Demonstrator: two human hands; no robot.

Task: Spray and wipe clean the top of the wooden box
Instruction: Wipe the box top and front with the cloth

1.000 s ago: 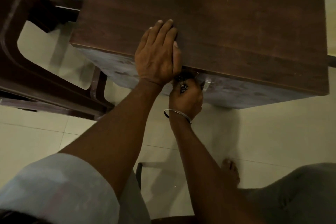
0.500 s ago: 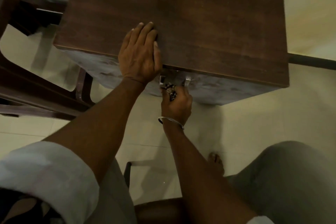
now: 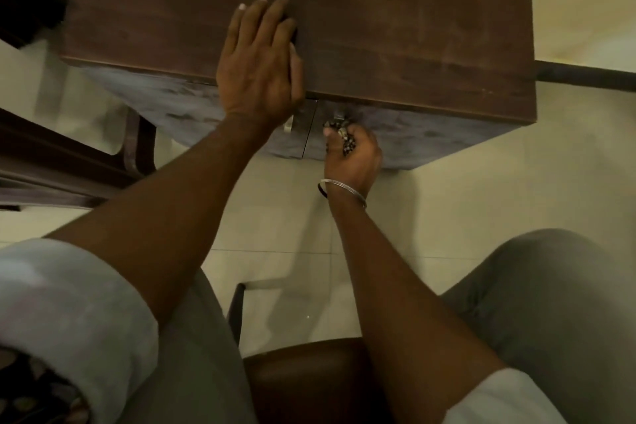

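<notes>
The wooden box [image 3: 395,27] has a dark brown top and a dusty grey front with two small doors. My left hand [image 3: 261,62] lies flat on the top at its front edge, palm down and holding nothing. Just below the edge, my right hand [image 3: 354,155], with a metal bangle on the wrist, is closed around a small dark speckled object [image 3: 342,136]. It is held up against the right door's metal handle [image 3: 339,113]. The left door's handle [image 3: 288,124] shows under my left wrist. No spray bottle is in sight.
A dark wooden chair frame [image 3: 69,162] stands close to the box's left side. I sit on a brown seat [image 3: 309,379] with my knee [image 3: 550,303] at the right. Pale floor tiles lie between me and the box; a dark skirting strip [image 3: 585,76] runs behind it at the right.
My right hand has slid rightward along the box front, from under my left hand to the right door's handle. My left hand stays flat on the top. The view has shifted.
</notes>
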